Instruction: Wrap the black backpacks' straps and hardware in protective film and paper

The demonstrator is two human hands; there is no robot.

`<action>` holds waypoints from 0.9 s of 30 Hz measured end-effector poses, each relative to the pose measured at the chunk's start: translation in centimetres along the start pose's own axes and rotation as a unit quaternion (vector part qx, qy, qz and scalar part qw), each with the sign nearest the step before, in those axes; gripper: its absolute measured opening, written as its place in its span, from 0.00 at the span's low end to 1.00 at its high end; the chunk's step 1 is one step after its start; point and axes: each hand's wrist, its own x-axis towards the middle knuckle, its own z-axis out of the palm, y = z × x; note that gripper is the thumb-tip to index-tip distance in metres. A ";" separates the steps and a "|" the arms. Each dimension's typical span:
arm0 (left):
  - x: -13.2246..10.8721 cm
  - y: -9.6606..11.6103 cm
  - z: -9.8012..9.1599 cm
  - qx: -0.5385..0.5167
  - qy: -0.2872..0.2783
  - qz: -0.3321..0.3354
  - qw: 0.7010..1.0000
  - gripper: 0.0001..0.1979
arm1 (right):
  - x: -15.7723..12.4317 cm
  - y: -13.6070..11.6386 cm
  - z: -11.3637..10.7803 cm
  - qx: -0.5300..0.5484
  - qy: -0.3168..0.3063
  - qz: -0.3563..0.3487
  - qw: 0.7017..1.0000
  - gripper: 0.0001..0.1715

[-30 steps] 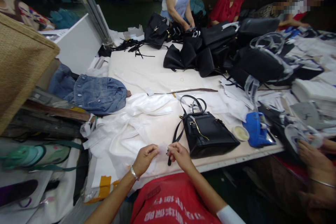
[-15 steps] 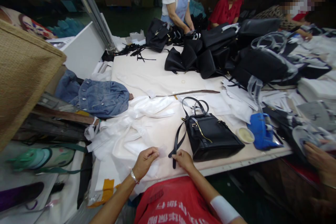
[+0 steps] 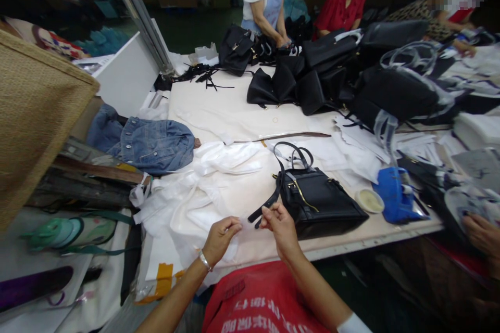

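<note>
A black handbag [image 3: 326, 203] with gold zips and looped handles lies tilted on the table in front of me. My right hand [image 3: 279, 221] pinches the end of its black strap [image 3: 269, 203], just left of the bag. To the left, my left hand [image 3: 223, 237] has thumb and fingers pinched on a small piece of translucent film [image 3: 245, 222], which shows only faintly against the pale table. The two hands are a short gap apart, and the strap's tip points toward the left hand.
White wrapping sheets [image 3: 203, 182] spread left of the bag. A blue tape dispenser [image 3: 396, 195] and a small round tub [image 3: 369, 201] stand to its right. Black bags [image 3: 320, 83] are piled at the back. A co-worker's hand [image 3: 482, 231] is at far right; other people stand behind.
My right hand has lifted and turned with the strap, moving slightly right and up. The strap end now slants down-left instead of hanging. My left hand has barely moved.
</note>
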 end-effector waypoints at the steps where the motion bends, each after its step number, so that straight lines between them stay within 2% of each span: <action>1: 0.0 0.1 0.0 0.000 0.000 -0.002 1.000 0.12 | 0.1 0.2 0.0 -0.011 0.005 -0.007 1.000 0.18; 9: 0.2 0.6 1.2 -0.042 0.042 -0.032 0.998 0.12 | 0.1 1.4 0.2 -0.039 0.027 -0.007 0.999 0.19; 14: 0.7 0.9 1.9 -0.081 0.041 -0.072 0.993 0.11 | 0.1 2.7 0.3 -0.049 0.036 -0.007 0.998 0.19; 17: 1.1 0.7 1.9 -0.101 0.042 -0.090 0.990 0.11 | 0.1 3.2 0.2 -0.044 -0.015 0.033 0.998 0.20; 20: 1.2 0.3 1.8 -0.100 0.040 -0.103 0.989 0.12 | 1.0 3.1 -0.2 -0.024 -0.054 0.115 0.992 0.21; 24: 1.2 -0.2 1.7 -0.087 0.052 -0.118 0.988 0.13 | 3.3 2.7 -0.6 0.052 0.005 0.159 0.986 0.23; 27: 1.5 -0.3 1.8 -0.079 0.076 -0.130 0.985 0.14 | 4.7 2.8 -0.7 0.098 0.007 0.152 0.984 0.21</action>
